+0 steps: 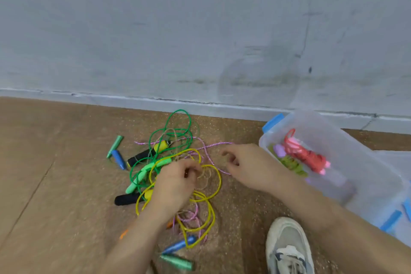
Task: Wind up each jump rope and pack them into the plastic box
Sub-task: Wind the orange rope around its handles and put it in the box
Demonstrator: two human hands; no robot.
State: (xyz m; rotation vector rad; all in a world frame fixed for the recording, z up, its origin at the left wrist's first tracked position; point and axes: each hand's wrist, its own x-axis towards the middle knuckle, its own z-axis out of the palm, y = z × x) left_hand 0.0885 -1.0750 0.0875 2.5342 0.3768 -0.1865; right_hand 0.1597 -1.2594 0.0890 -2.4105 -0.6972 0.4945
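The left hand (175, 182) pinches the soft, floppy ropes (220, 181) in the tangle, the right hand (246, 162) curls beside, grip unclear; hard handles (142, 155) look easier to grab.

no readable text, labels, brands or numbers on any surface in view
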